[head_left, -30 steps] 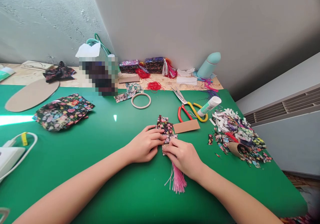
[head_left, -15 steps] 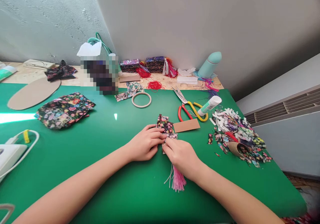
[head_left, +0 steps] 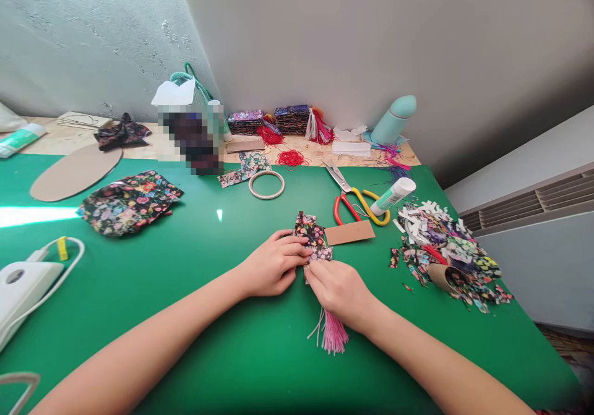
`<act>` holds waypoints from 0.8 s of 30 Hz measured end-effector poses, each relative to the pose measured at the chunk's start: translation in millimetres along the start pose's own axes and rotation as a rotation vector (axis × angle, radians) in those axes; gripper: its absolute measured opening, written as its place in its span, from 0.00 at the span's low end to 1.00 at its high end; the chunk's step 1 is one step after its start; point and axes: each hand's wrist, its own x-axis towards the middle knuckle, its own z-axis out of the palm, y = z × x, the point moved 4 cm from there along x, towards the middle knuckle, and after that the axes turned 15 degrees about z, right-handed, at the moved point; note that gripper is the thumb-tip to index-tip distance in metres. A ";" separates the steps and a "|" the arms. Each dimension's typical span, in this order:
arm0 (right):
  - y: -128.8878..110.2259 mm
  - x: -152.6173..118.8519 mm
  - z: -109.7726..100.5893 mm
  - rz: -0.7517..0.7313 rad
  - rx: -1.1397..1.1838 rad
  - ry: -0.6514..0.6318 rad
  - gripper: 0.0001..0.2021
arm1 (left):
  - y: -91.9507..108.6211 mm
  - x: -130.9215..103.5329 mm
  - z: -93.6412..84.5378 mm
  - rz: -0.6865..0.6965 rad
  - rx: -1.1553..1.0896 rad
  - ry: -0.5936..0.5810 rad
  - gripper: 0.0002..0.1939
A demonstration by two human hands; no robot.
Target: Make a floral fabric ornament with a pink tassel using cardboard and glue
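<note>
The person's left hand (head_left: 275, 265) lies with fingers stretched out and slightly spread, the fingertips resting on a piece of floral cloth (head_left: 310, 232) on the green mat (head_left: 208, 347). The right hand (head_left: 342, 292) has its fingers bunched together at the cloth's lower end; whether they pinch it cannot be told, as the hand hides the tips. A pink tassel (head_left: 335, 334) shows below that hand. A cardboard strip (head_left: 350, 232) lies just right of the cloth, near the scissors (head_left: 344, 186) and a glue stick (head_left: 393, 196).
</note>
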 end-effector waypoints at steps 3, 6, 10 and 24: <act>0.2 0.7 -0.3 -0.001 -0.004 0.007 0.10 | -0.1 0.3 0.5 -0.001 0.007 -0.006 0.18; -0.1 1.3 -1.1 -0.013 -0.001 0.012 0.10 | 0.0 0.2 0.6 0.002 0.012 -0.002 0.18; -1.5 1.8 -1.7 -0.038 -0.003 0.017 0.11 | 0.0 -0.2 0.9 0.003 0.010 0.001 0.17; 11.8 6.2 -1.5 0.011 0.097 -0.050 0.12 | -0.7 -0.7 1.0 0.013 0.002 0.000 0.16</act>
